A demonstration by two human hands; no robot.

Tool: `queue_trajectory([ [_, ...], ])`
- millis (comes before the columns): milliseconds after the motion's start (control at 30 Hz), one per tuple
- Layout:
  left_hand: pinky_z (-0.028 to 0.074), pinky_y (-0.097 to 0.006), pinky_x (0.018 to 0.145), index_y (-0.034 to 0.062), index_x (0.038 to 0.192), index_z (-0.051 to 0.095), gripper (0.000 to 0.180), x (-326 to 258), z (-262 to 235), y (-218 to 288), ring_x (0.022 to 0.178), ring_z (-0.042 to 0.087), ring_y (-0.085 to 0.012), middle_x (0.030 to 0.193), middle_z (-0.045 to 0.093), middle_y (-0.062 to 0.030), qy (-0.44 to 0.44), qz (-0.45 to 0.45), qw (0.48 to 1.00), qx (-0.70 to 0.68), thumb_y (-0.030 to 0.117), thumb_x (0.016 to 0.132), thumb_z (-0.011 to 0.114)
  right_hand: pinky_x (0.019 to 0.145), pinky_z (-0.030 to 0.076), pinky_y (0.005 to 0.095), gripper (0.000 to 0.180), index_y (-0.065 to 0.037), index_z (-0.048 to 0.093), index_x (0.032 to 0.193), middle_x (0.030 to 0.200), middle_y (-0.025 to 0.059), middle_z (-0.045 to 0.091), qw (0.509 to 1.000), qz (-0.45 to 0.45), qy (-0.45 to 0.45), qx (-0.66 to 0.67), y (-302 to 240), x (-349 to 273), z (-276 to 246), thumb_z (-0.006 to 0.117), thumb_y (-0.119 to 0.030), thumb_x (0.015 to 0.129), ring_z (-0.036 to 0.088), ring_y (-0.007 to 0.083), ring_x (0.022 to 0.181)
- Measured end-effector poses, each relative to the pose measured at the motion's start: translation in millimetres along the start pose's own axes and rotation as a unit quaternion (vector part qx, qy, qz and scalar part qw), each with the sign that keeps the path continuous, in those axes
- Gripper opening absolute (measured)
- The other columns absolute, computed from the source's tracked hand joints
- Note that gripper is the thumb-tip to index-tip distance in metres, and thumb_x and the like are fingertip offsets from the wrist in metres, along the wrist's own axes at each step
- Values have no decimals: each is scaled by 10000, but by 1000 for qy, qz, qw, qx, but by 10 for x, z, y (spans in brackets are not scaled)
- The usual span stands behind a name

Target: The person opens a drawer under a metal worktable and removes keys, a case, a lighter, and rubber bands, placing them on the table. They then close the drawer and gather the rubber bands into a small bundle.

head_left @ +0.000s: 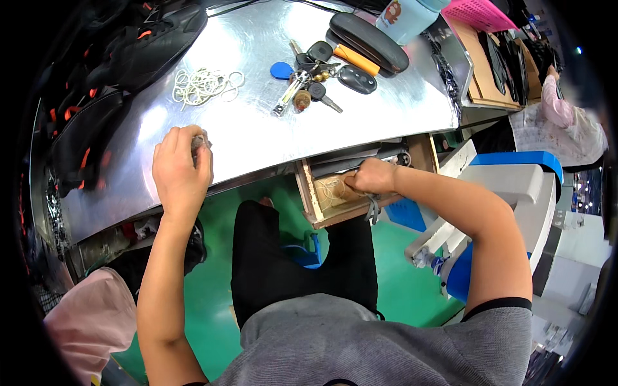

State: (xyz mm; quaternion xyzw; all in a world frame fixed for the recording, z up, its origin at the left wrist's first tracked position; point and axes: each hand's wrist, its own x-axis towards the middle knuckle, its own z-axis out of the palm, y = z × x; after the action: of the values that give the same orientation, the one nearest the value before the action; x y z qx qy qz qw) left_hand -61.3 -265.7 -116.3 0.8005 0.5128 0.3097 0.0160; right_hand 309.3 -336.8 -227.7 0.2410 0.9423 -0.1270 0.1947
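Note:
My left hand (pixel 182 170) is curled near the front edge of the metal table (pixel 257 138), its fingers closed round a small greyish-brown thing (pixel 199 143) whose kind I cannot make out. Inside the pulled-out wooden drawer (pixel 313 202), my right hand (pixel 376 177) is closed with its fingertips down; what they grip, if anything, is hidden. Beside those fingers lie thin pale bands (pixel 330 189). Just below the hand, a grey strip (pixel 373 207) hangs over the drawer's front. Beyond my left hand sits a loose heap of white elastic bands (pixel 201 87).
Behind the drawer lie a bunch of keys (pixel 315 80), a black case (pixel 369 44), an orange stick (pixel 356 60) and a light-blue bottle (pixel 404 20). Black bags (pixel 138 61) are piled at left. A grey-and-blue machine (pixel 508 183) stands right. Other people sit on both sides.

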Motion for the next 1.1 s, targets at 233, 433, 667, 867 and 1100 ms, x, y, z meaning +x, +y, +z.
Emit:
queue_trajectory([
  [233, 435, -379, 686, 66, 902, 588, 188, -10, -25, -38, 746, 548, -297, 813, 571, -86, -1, -7, 1000, -13, 2, 729, 625, 526, 488, 417, 161, -91, 588, 912, 666, 121, 634, 992, 77, 13, 96, -53, 13, -124, 565, -174, 776, 624, 311, 588],
  [433, 401, -363, 679, 68, 899, 582, 195, -26, -24, -92, 745, 550, -253, 797, 561, -67, 12, 7, 1000, -23, 16, 723, 646, 594, 466, 427, 111, -92, 573, 855, 684, 101, 623, 938, 159, 50, 303, -72, -146, -496, 601, -163, 775, 614, 330, 656],
  [667, 411, -373, 687, 72, 894, 577, 194, -32, -29, -80, 730, 535, -287, 817, 569, -77, 5, 1, 1000, -29, 9, 721, 637, 559, 483, 308, 82, -27, 518, 810, 670, 76, 601, 809, 238, -53, 536, -253, -108, -1516, 584, -69, 786, 623, 170, 602],
  [867, 407, -377, 689, 70, 901, 574, 197, -41, -46, -82, 735, 531, -295, 817, 561, -81, 5, -4, 1000, -20, 10, 721, 629, 546, 476, 234, 70, -12, 501, 836, 783, 90, 639, 737, 186, 185, 623, -277, 329, -2368, 563, -37, 853, 599, 95, 596],
  [1100, 406, -380, 694, 68, 917, 572, 210, 6, -38, -41, 744, 537, -293, 829, 564, -88, 5, 8, 1000, -28, 16, 722, 625, 552, 477, 198, 239, 5, 541, 1114, 895, 74, 651, 748, 178, 392, 505, 7, 1024, -2496, 593, -75, 895, 609, 81, 642],
])
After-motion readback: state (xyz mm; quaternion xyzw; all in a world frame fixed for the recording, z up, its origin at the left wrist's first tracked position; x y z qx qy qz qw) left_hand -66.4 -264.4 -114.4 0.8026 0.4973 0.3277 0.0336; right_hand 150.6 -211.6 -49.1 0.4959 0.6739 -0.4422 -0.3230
